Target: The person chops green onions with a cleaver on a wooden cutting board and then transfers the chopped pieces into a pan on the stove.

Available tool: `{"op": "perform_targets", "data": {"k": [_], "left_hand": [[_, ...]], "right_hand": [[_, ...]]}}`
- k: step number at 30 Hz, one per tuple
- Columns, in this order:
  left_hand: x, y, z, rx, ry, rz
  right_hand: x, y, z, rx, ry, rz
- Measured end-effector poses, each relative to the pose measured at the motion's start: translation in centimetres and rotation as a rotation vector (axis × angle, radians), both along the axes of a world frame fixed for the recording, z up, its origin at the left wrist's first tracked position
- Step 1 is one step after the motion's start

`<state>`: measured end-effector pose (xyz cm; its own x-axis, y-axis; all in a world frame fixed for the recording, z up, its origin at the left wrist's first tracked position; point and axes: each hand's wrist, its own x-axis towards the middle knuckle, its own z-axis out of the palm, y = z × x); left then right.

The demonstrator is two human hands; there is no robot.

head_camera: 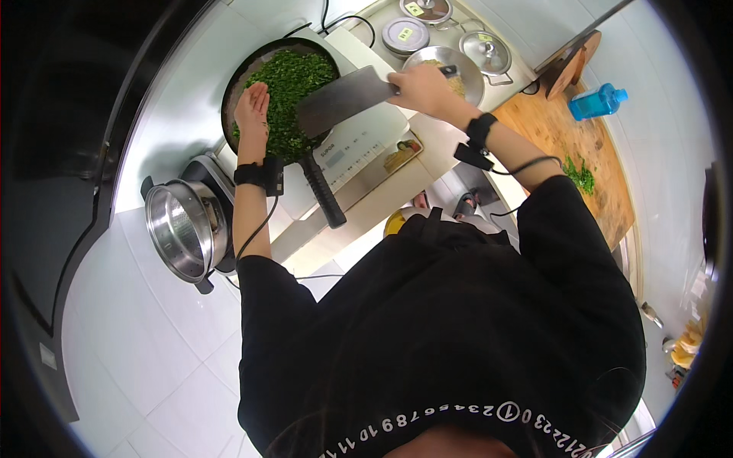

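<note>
My right hand grips the handle of a cleaver, its broad blade reaching over the right side of a dark frying pan. Chopped green herbs or leaves fill much of the pan. At the pan's left side, my left hand is over the greens with its fingers extended and close together, and nothing shows in its grasp. The pan sits on a white Supor cooktop, its black handle pointing toward me. A few chopped greens lie on the wooden board at the right.
Beyond my right hand stand a metal bowl with pale food, a lidded pot and a stacked container. A blue bottle lies by the board. Left of the cooktop is a steel steamer pot. Cables run from both wrists.
</note>
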<state>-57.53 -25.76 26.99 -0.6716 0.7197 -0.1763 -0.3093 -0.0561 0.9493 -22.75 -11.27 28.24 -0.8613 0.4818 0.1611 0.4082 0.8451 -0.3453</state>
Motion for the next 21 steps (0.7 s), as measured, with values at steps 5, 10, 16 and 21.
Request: {"op": "perform_targets", "data": {"k": [5, 10, 16, 21], "left_hand": [[5.1, 0.0, 0.9, 0.273, -0.329, 0.08], [7.1, 0.0, 0.3, 0.547, -0.51, 0.065], [9.7, 2.2, -0.4, 0.584, -0.62, 0.059], [6.1, 1.1, -4.7, 0.383, -0.694, -0.05]], "right_hand": [[12.4, -3.1, -2.6, -0.055, 0.079, -0.317], [28.4, -9.5, -11.0, -0.156, 0.005, -0.826], [46.6, -21.0, -16.6, -0.176, -0.183, -1.302], [57.3, -29.5, -21.6, -0.141, -0.296, -1.449]]}}
